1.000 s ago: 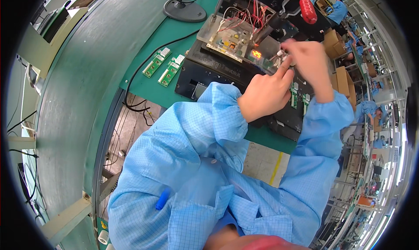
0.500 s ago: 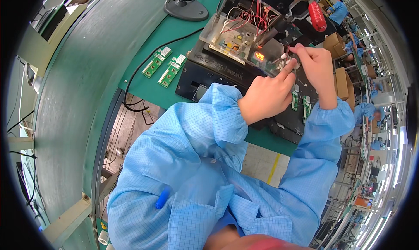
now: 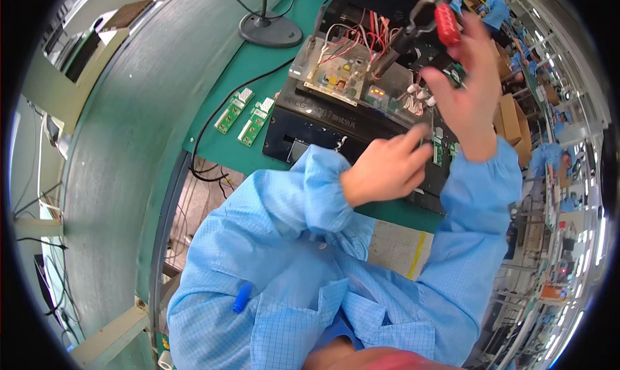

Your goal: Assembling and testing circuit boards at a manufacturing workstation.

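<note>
My right hand (image 3: 470, 89) is raised beside the red-handled lever (image 3: 447, 25) of a toggle clamp. Its thumb and fingers are spread and blurred by motion; whether the fingertips touch the red grip cannot be made out. Lower and to the left, my left hand (image 3: 387, 168) hovers over the front of a black test fixture (image 3: 316, 121), its fingers loosely bent and apart, near a small green circuit board (image 3: 438, 152). On the fixture, a clear plate (image 3: 310, 63) carries a circuit board with red and white wires. White connectors (image 3: 413, 99) sit beside a small lit orange display (image 3: 377, 92).
Two green circuit boards (image 3: 257, 121) lie on the green table (image 3: 213, 115) at left, beside a black cable (image 3: 223, 102). A round dark stand base (image 3: 270, 31) stands behind them. Cardboard boxes (image 3: 510, 121) and other people at work are at far right.
My right hand has left the white connectors and risen to the red clamp handle, opening. My left hand has drawn back toward me from the connectors. The orange display's lit pattern has changed.
</note>
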